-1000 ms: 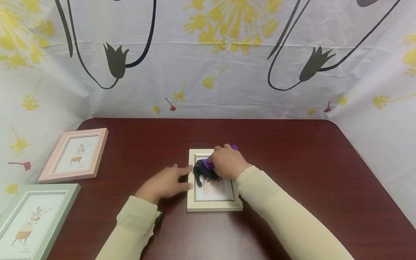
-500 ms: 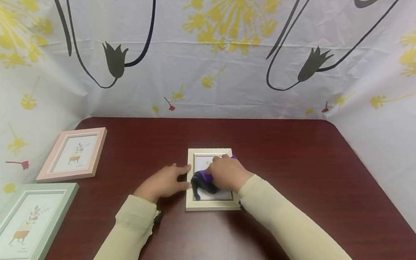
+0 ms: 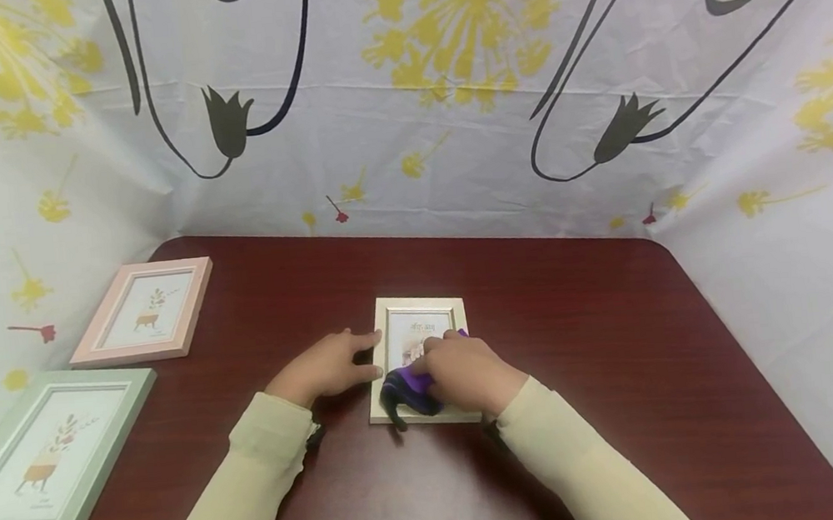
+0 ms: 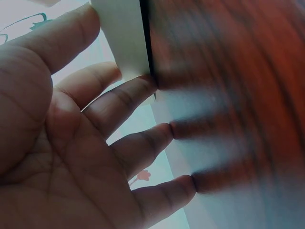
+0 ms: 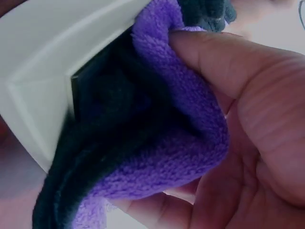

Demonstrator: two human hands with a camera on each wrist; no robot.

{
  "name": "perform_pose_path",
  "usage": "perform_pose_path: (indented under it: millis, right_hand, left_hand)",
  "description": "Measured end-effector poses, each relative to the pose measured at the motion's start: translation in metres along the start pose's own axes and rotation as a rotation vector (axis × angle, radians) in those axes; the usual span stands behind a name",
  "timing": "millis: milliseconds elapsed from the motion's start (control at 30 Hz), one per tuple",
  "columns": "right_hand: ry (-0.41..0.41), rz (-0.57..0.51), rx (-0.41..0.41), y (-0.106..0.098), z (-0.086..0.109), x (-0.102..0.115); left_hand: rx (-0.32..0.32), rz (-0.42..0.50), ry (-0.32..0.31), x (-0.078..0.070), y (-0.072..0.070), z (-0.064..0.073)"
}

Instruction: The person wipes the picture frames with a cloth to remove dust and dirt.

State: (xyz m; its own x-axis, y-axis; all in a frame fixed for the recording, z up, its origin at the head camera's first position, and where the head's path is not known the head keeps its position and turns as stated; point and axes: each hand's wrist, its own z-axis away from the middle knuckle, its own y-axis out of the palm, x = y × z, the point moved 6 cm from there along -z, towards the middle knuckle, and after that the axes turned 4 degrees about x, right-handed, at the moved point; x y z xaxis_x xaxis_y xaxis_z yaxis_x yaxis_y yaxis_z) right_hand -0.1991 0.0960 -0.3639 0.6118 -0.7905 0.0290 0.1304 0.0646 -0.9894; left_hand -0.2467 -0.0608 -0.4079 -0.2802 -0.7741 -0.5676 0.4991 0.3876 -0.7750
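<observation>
A cream picture frame (image 3: 411,304) with a printed picture lies in the middle of the table. My left hand (image 3: 325,367) touches its left edge with thumb and finger; in the left wrist view the hand (image 4: 90,124) has its fingers spread, fingertips down on the tabletop beside the frame (image 4: 126,43). Bunched in my right hand (image 3: 465,370) is a fluffy cleaning cloth (image 3: 413,382), purple on one side and dark on the other, over the lower part of the frame. The right wrist view shows the cloth (image 5: 190,109) gripped between thumb and fingers, against the glass and border.
At the left of the dark red wooden table (image 3: 541,306) lie a pink picture frame (image 3: 192,315) and, nearer, a larger green picture frame (image 3: 107,457). A white cloth backdrop (image 3: 346,158) with yellow flowers surrounds the table's back and sides.
My right hand has drawn the cloth down the glass from the upper part to the lower border, uncovering the print's upper part. The left hand stays at the frame's left edge.
</observation>
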Motion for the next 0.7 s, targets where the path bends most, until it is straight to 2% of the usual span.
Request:
perform_pose_path:
  millis: [233,300,433,533,700]
  right_hand:
    - [-0.083,-0.061,-0.049,0.000,0.015,-0.002]
    - [-0.106,-0.090,-0.046,0.000,0.020,-0.002]
    - [-0.139,-0.132,-0.024,-0.001,0.027,0.001]
    - [-0.148,-0.114,-0.023,-0.003,0.032,0.007]
    - [-0.174,-0.055,-0.074,-0.003,0.031,0.027]
  left_hand:
    - [-0.005,0.013,-0.023,0.002,0.002,0.000]
    - [-0.003,0.014,-0.032,0.002,0.004,0.000]
    - [-0.002,-0.006,-0.010,0.001,0.006,0.000]
    - [0.000,-0.015,0.009,-0.001,0.005,-0.001]
    - [0.000,-0.021,0.016,-0.001,0.002,0.000]
